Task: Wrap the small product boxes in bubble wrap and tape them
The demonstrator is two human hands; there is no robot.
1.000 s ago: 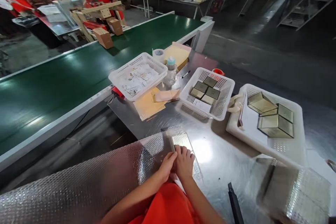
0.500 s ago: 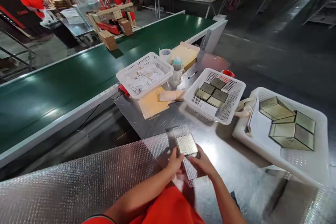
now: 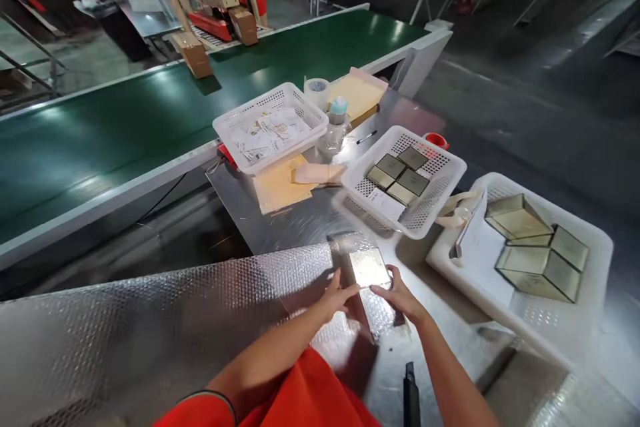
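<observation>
A small pale-gold box with dark edges lies on the near end of a bubble wrap sheet, its top catching the light. My left hand grips the box's left side, thumb at its near edge. From the right, my right hand holds the opposite side, thumb also at the near edge. A shiny flap of bubble wrap extends from the box toward me, between my hands. The undersides of the box and some fingertips are hidden. A black utility knife rests on the metal table near my right forearm.
A white basket and a larger white tub hold similar boxes. Another basket contains papers. A bottle, tape roll and yellow envelopes stand nearby. Beyond runs a green conveyor; co-workers stand behind it.
The view has tipped down and shifted slightly. Both hands and the box have moved a little right in view. More of the utility knife shows beside my right arm.
</observation>
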